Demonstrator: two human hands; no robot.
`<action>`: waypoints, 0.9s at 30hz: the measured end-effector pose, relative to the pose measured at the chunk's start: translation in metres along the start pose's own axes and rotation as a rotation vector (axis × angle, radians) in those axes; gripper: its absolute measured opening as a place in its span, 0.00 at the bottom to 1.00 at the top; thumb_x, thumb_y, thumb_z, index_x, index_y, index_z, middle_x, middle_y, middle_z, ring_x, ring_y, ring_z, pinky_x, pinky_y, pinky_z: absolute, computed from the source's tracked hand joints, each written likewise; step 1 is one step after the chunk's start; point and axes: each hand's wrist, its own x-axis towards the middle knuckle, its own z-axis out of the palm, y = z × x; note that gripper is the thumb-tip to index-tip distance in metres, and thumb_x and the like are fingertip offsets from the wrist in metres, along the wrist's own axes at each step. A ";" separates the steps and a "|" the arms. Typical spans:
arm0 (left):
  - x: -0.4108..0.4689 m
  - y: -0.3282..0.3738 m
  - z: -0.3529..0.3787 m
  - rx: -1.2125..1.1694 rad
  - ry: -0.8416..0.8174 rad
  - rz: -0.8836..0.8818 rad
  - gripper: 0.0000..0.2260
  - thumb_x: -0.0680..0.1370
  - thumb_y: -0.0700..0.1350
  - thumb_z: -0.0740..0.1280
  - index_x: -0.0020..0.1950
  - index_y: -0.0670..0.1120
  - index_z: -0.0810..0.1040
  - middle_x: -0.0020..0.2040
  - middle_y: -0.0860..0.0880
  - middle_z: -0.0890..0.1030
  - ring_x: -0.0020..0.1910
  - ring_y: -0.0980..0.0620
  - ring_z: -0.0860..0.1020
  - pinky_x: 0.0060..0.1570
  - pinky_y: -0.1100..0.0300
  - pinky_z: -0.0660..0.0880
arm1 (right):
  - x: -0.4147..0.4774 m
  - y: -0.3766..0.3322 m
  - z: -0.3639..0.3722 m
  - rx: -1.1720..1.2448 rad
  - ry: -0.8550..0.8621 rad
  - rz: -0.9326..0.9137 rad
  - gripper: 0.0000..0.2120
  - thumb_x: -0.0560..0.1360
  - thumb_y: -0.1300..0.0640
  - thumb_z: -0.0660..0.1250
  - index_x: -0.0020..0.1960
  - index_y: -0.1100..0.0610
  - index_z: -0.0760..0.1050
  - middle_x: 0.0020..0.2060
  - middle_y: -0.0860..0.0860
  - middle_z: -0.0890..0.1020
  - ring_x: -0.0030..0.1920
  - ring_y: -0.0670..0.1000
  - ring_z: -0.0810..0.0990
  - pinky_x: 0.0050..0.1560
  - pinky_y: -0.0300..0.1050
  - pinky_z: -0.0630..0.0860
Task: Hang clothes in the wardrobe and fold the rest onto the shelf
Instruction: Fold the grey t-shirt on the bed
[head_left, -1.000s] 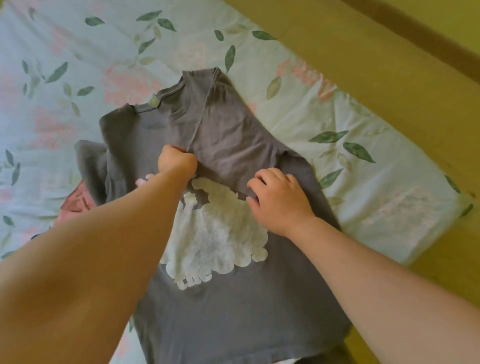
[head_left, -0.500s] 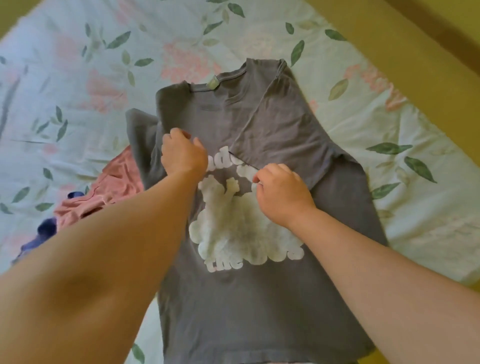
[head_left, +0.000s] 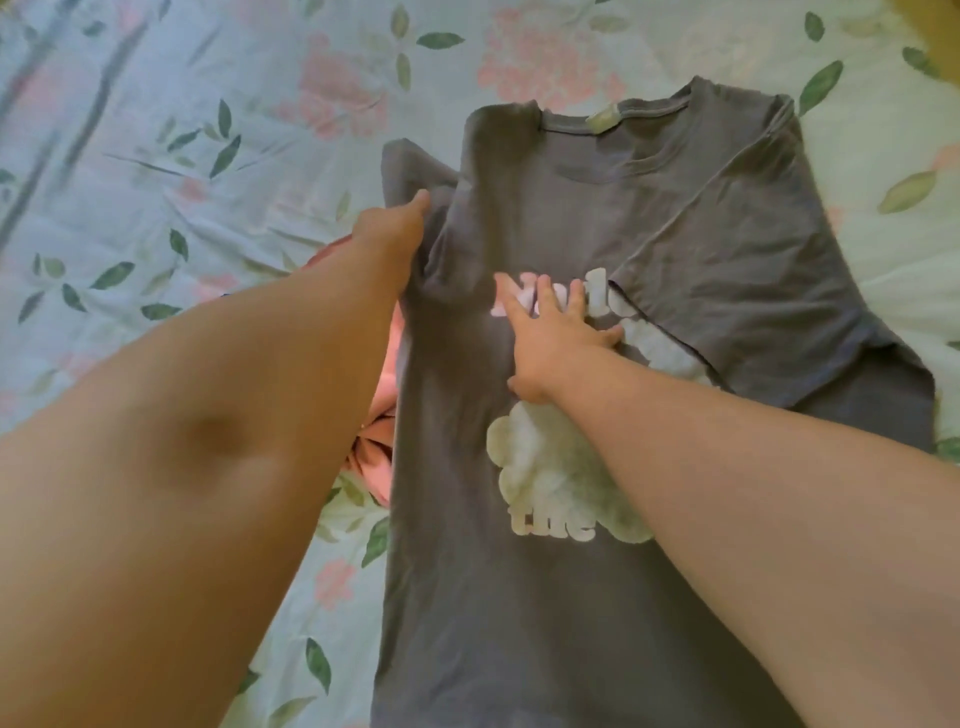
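A grey T-shirt (head_left: 613, 197) with a white cloud print lies face up on the bed, collar at the far end. Its right side and sleeve are folded in over the chest. My left hand (head_left: 389, 234) reaches to the shirt's left sleeve near the armpit and grips the cloth there; its fingertips are hidden in the fabric. My right hand (head_left: 556, 332) lies flat with spread fingers on the printed letters at the chest, pressing the shirt down.
The bed sheet (head_left: 171, 171) is pale green with pink flowers and dark leaves. A pink garment (head_left: 376, 447) lies bunched under my left forearm, beside the shirt's left edge. A strip of yellow floor (head_left: 948, 31) shows at the top right.
My left hand has moved from the chest out to the left sleeve. My right hand has let go of the folded edge and opened flat on the print. The view has shifted left.
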 end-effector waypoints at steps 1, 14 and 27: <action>0.002 0.000 0.000 -0.056 -0.050 -0.025 0.35 0.74 0.66 0.70 0.70 0.43 0.74 0.64 0.44 0.78 0.61 0.39 0.77 0.64 0.45 0.75 | 0.004 -0.001 0.004 0.019 -0.028 0.028 0.55 0.75 0.54 0.72 0.76 0.34 0.28 0.81 0.48 0.35 0.79 0.62 0.33 0.65 0.83 0.52; 0.030 -0.035 -0.047 -0.608 -0.242 -0.463 0.19 0.79 0.54 0.66 0.61 0.41 0.72 0.57 0.40 0.74 0.51 0.37 0.72 0.56 0.40 0.72 | 0.013 -0.006 0.000 -0.054 -0.176 0.106 0.54 0.76 0.44 0.72 0.78 0.36 0.30 0.78 0.47 0.28 0.78 0.61 0.28 0.68 0.82 0.52; 0.013 -0.045 -0.062 -0.529 -0.308 -0.124 0.10 0.73 0.39 0.74 0.53 0.41 0.79 0.42 0.47 0.82 0.46 0.48 0.81 0.53 0.54 0.81 | 0.011 -0.004 0.002 -0.042 -0.160 0.086 0.54 0.75 0.44 0.73 0.78 0.36 0.30 0.78 0.46 0.28 0.78 0.59 0.28 0.68 0.82 0.52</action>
